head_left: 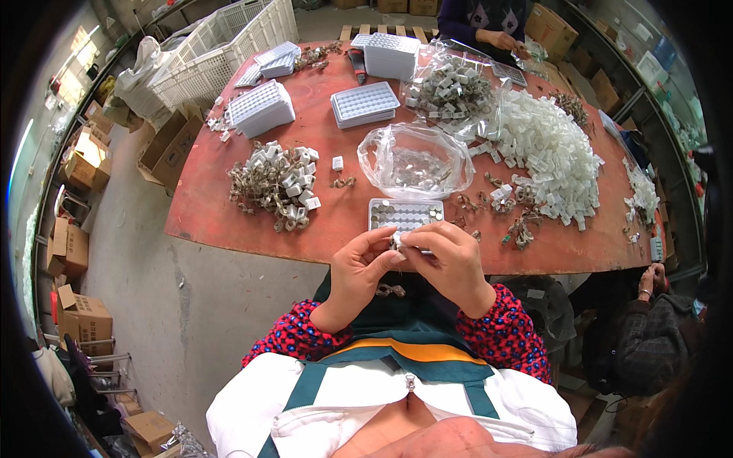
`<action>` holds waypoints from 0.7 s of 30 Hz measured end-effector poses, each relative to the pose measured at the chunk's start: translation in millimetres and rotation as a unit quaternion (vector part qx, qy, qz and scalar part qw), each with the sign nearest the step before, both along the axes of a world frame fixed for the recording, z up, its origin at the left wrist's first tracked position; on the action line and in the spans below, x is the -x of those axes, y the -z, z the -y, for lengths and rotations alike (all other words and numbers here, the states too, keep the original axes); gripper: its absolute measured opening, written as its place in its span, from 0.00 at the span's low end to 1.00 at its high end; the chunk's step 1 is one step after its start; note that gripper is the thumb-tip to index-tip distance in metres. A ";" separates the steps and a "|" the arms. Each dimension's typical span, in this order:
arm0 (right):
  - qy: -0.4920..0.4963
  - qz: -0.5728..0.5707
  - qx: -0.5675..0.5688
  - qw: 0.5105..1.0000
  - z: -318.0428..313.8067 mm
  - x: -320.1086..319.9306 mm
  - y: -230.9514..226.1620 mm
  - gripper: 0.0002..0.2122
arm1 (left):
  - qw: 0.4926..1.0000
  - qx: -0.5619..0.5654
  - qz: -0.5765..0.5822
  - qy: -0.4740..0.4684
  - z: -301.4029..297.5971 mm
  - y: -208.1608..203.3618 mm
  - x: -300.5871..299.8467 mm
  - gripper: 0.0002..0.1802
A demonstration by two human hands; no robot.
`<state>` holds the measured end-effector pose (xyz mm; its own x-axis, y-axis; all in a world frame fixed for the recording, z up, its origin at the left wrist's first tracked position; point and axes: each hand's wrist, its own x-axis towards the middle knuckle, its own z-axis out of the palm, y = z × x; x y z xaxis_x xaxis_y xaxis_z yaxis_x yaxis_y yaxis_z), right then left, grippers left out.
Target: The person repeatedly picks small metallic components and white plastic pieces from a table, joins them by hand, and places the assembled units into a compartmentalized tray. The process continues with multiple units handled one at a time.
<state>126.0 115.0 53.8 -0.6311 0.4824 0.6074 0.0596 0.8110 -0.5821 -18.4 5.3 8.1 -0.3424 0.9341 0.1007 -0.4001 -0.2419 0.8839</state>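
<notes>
My left hand [355,276] and my right hand [456,265] meet at the table's near edge, both pinching one small white plastic case [397,240]. A coil of thin brownish wire [390,290] hangs beneath my fingers. Just beyond them lies a white tray with molded cells [407,217], holding some round silvery discs [434,213]. Behind the tray, an open clear plastic bag [372,153] contains more flat shiny pieces. To the left are a heap of white cases with coiled wires [275,183] and a lone white case [337,162]. My fingertips cover most of the held case.
A large mound of white plastic pieces [553,153] covers the red table's [206,183] right side. Stacked white trays [262,107] stand at the back left. One person's hands [500,40] work at the far edge; another person [649,336] sits at right.
</notes>
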 end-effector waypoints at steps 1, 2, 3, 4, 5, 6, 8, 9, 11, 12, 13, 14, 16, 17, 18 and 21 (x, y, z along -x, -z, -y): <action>-0.020 0.000 -0.019 1.000 -1.0 -1.6 -2.1 0.10 | 1.000 -0.009 -0.006 -0.002 0.3 0.5 0.5 0.20; -0.041 0.001 -0.038 0.998 -2.6 -3.4 -4.6 0.11 | 1.000 -0.018 -0.010 -0.002 0.7 0.8 1.4 0.20; -0.061 0.001 -0.057 0.996 -3.5 -4.6 -6.7 0.11 | 1.000 -0.028 -0.013 -0.003 1.0 1.0 2.4 0.20; -0.059 0.004 -0.065 0.996 -1.9 -5.5 -8.0 0.12 | 0.999 -0.033 -0.035 -0.009 1.6 1.0 3.5 0.20; -0.057 0.007 -0.072 0.996 0.3 -6.3 -8.9 0.12 | 0.997 -0.038 -0.057 -0.015 2.4 1.0 4.5 0.20; -0.058 0.020 -0.078 0.995 2.2 -6.8 -9.4 0.13 | 0.996 -0.046 -0.075 -0.022 2.8 0.9 4.8 0.20; -0.040 0.008 -0.106 0.993 5.6 -6.8 -8.5 0.13 | 0.996 -0.050 -0.067 -0.022 4.2 1.1 2.0 0.19; -0.033 0.011 -0.117 0.992 7.0 -6.7 -7.3 0.13 | 0.997 -0.050 -0.055 -0.021 5.0 1.3 0.5 0.18; -0.022 0.000 -0.143 0.989 9.0 -5.7 -3.8 0.12 | 0.995 -0.046 -0.080 -0.026 6.6 1.7 0.5 0.17; -0.015 -0.006 -0.152 0.988 9.5 -5.5 -2.0 0.12 | 0.995 -0.044 -0.090 -0.027 6.8 2.1 0.4 0.17; -0.008 -0.008 -0.165 0.986 10.2 -5.3 -0.2 0.12 | 0.996 -0.049 -0.072 -0.024 6.5 2.9 -0.4 0.16; 0.000 -0.011 -0.173 0.985 11.7 -4.7 1.8 0.13 | 0.997 -0.053 -0.053 -0.022 6.7 3.9 -1.9 0.16; 0.013 -0.003 -0.196 0.980 12.2 -4.2 4.6 0.11 | 0.998 -0.055 -0.023 -0.019 6.8 5.6 -3.8 0.15; 0.010 -0.007 -0.188 0.982 11.8 -3.3 5.8 0.11 | 0.998 -0.054 -0.013 -0.019 6.5 6.2 -4.3 0.15; 0.008 -0.010 -0.180 0.984 11.9 -2.0 6.9 0.12 | 0.998 -0.059 -0.003 -0.021 6.2 6.6 -4.6 0.15; -0.010 -0.017 -0.063 0.998 10.4 0.4 7.6 0.13 | 0.998 -0.057 0.025 -0.018 6.5 6.4 -4.0 0.15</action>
<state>125.6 104.6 46.2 -0.6178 0.3884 0.6838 0.0245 0.8786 -0.4769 -14.4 -1.2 1.7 -0.3821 0.9050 0.1871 -0.4320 -0.3539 0.8296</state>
